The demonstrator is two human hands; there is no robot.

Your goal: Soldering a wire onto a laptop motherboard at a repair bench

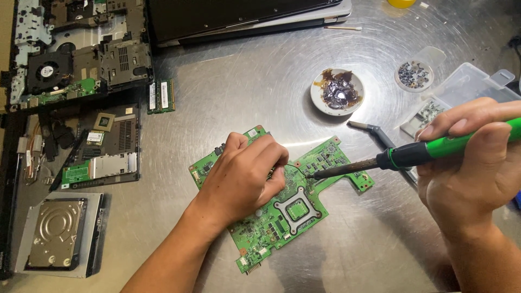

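The green circuit board lies flat on the metal surface, its long axis running from lower left to upper right. The left hand rests on its middle, fingers curled narrow (what they pinch is hidden). The right hand holds closed around a green soldering iron, whose tip points left and touches the board just beside the left fingers.

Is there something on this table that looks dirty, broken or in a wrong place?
The small white dish behind the green circuit board holds a dark brown, sticky-looking mess smeared up to its rim. A cotton swab lies loose near the closed laptop. Otherwise the opened parts lie flat.
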